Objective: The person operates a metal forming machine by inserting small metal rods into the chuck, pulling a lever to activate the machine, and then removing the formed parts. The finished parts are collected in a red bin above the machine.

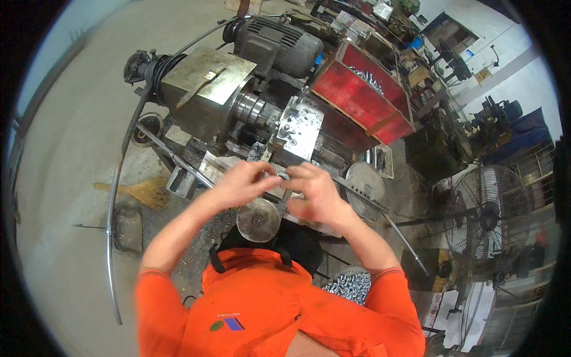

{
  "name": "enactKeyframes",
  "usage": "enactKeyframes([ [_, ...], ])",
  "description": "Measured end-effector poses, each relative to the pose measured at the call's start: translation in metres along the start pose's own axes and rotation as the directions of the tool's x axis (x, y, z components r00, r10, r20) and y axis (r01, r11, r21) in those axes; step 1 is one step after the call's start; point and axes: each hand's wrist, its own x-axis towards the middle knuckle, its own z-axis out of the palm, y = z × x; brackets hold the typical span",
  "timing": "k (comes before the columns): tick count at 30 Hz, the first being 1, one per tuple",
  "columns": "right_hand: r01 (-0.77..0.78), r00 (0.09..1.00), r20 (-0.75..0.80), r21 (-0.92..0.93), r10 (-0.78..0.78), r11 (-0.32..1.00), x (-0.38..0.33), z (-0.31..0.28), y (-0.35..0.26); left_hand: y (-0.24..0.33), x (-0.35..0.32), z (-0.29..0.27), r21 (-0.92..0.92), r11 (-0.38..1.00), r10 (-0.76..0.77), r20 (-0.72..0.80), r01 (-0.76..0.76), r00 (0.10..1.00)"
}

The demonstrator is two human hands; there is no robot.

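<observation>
My left hand (245,183) and my right hand (315,191) meet in front of the machine, fingers curled in and fingertips nearly touching. Between them shows a small grey metal piece (283,176); it is blurred, and its exact kind is not clear. Both hands appear to pinch it. Just beyond my fingers is a bright metal tool plate (302,128) with bolts and holes. The shiny round spindle (250,108) of the lathe-like machine faces it from the left. A round metal disc (258,219) lies below my hands, close to my body.
A red bin (363,95) of small metal parts stands behind the machine, right of a ribbed motor (276,46). Long bars stick out on both sides. A container of small shiny parts (351,287) sits by my right elbow. A large fan (489,211) stands far right, a broom (146,192) left.
</observation>
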Motion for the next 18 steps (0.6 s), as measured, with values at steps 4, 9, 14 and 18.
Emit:
enactKeyframes([
  [4,-0.046,0.999,0.002,-0.137,0.046,0.99,0.047,0.005,0.037,0.004,-0.045,-0.079,-0.027,0.991,-0.133,-0.312,0.131,0.941],
  [9,-0.228,0.941,0.159,-0.352,0.298,0.908,0.101,0.05,0.098,-0.056,-0.144,-0.164,0.352,0.783,-0.122,-0.722,0.512,0.681],
  [14,-0.334,0.926,0.12,-0.179,0.357,0.925,0.107,0.064,0.11,-0.085,-0.251,-0.157,0.328,0.553,-0.325,-0.761,0.766,0.561],
  [18,-0.309,0.937,0.128,-0.132,0.325,0.942,0.109,0.068,0.119,-0.096,-0.263,-0.125,0.086,0.647,-0.474,-0.732,0.758,0.488],
])
